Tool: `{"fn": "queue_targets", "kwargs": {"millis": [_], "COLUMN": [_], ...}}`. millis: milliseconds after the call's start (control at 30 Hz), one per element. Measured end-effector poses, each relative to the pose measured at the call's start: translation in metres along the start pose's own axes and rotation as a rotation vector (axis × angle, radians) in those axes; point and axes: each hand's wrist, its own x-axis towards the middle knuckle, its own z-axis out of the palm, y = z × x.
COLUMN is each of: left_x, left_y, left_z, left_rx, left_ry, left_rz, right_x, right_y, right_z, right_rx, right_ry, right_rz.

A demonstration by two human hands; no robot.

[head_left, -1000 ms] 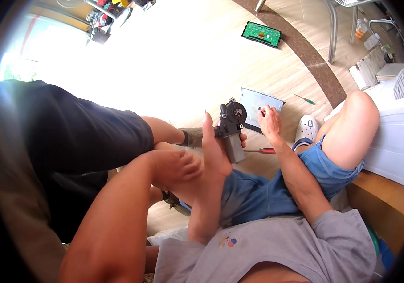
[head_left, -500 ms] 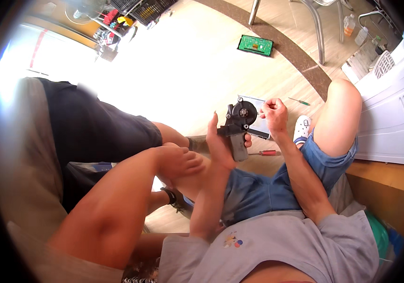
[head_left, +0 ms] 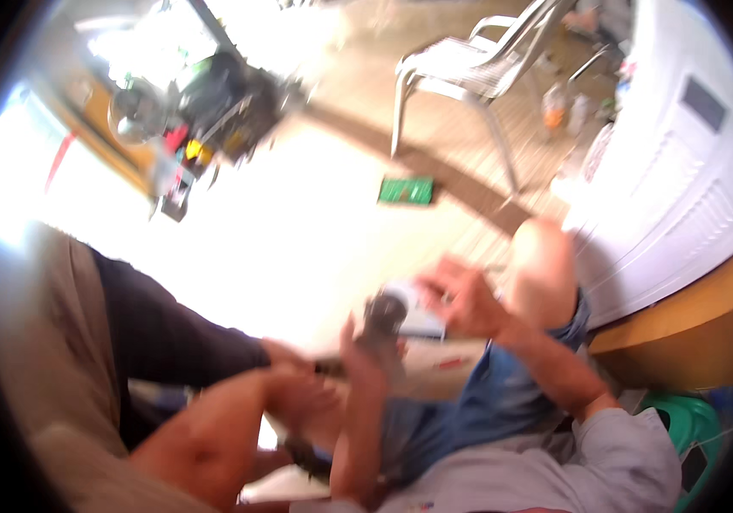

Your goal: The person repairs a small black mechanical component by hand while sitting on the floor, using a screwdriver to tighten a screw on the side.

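The picture is blurred by motion. My left hand [head_left: 359,359] is raised with its fingers around a dark, motor-like part [head_left: 383,312]. My right hand [head_left: 465,299] hovers just to the right of that part with its fingers curled; the blur hides whether it pinches anything. Behind both hands a flat grey plate [head_left: 422,323] lies on the floor. My bent right knee [head_left: 541,256] in blue shorts rises beside my right hand.
Another person's dark-clad leg [head_left: 170,333] reaches in from the left, close to my left hand. A green circuit board [head_left: 406,190] lies on the pale floor. A metal chair [head_left: 469,73] stands behind it, a white appliance [head_left: 682,171] at the right, and tool clutter [head_left: 204,103] at the upper left.
The view has swung so the hands now sit lower in the picture and everything is blurred. My left hand still holds the dark part, with my right hand beside it.
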Motion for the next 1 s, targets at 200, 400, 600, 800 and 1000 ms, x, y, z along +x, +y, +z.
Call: {"fn": "queue_targets", "kwargs": {"millis": [200, 400, 600, 800, 1000], "left_x": [0.023, 0.007, 0.006, 0.005, 0.012], "left_y": [-0.008, -0.004, -0.004, -0.002, -0.016], "left_z": [-0.033, -0.018, -0.001, 0.012, 0.008], "left_rx": [-0.117, -0.194, -0.164, -0.183, -0.134], "left_ry": [-0.068, -0.006, 0.037, 0.100, 0.062], "left_rz": [-0.043, -0.022, 0.100, 0.113, 0.160], "right_x": [-0.001, -0.037, -0.028, -0.027, -0.034], "right_y": [0.041, 0.037, 0.045, 0.037, 0.049], "right_z": [0.039, 0.089, 0.095, 0.088, 0.089], "right_rx": [0.075, 0.023, -0.005, 0.134, 0.094], "right_ry": [-0.217, -0.313, -0.256, -0.207, -0.160], "right_rz": [-0.237, -0.116, -0.189, 0.026, -0.027]}}
